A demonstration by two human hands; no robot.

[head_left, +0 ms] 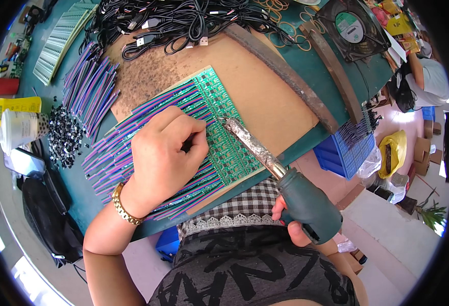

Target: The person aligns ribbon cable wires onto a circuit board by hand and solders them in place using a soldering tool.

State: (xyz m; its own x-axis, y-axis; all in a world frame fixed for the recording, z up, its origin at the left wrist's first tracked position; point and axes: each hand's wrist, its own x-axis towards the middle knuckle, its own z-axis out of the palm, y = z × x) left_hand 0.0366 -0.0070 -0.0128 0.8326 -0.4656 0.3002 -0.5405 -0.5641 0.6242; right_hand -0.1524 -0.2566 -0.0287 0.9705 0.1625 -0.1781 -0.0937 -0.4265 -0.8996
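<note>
My left hand [168,153], a gold watch band on its wrist, rests over a row of multicoloured wires [114,153] with thumb and forefinger pinched together. Whatever lies between those fingertips is too small or hidden to name. A panel of small green circuit boards [227,148] sits just right of the fingertips, and the wires run out leftward from it. My right hand [297,232] is wrapped round the dark green handle of a soldering iron [308,204]. Its scaled metal barrel points up and left, and the tip is over the panel, close to my left fingertips.
Brown board [270,97] lies under the panel. Black USB cables [183,25] are heaped behind, near two dark bars [290,76] and a fan [349,28]. Leftward are loose wires [89,89], small black parts [66,135], a lidded cup [20,127] and a phone [25,162].
</note>
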